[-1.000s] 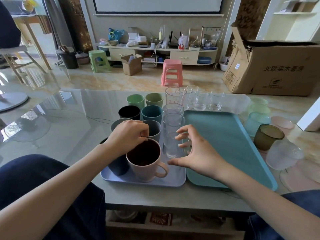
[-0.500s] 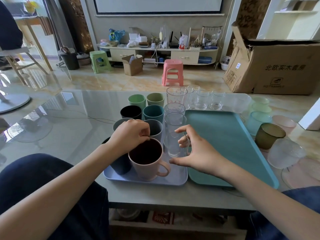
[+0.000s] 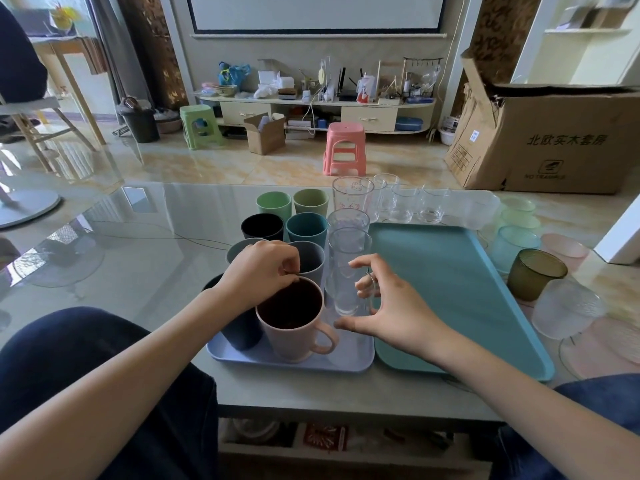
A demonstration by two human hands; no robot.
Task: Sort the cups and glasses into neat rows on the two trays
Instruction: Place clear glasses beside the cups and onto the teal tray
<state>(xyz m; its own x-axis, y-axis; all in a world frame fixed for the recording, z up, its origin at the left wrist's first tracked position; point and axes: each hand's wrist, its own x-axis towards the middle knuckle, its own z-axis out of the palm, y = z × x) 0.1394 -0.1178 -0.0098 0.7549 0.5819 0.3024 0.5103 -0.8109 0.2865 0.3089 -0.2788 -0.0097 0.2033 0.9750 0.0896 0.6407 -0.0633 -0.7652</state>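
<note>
left hand (image 3: 260,271) pinches pink mug (image 3: 292,320) rim | right hand (image 3: 388,306) released | box (image 3: 554,140): "no trample"

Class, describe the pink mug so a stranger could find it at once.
Find the lavender tray at the table's near edge. At its front stands the pale pink mug, under the left hand. It alone there shows a handle.

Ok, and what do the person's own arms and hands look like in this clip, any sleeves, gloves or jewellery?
Both forearms are bare from the frame edge to the wrist, with no sleeve showing. The left hand and the right hand wear no gloves, and no watch, bracelet or ring is visible on the fingers or wrists. The only clothing in view is dark navy trousers over the knees below the arms.
</note>
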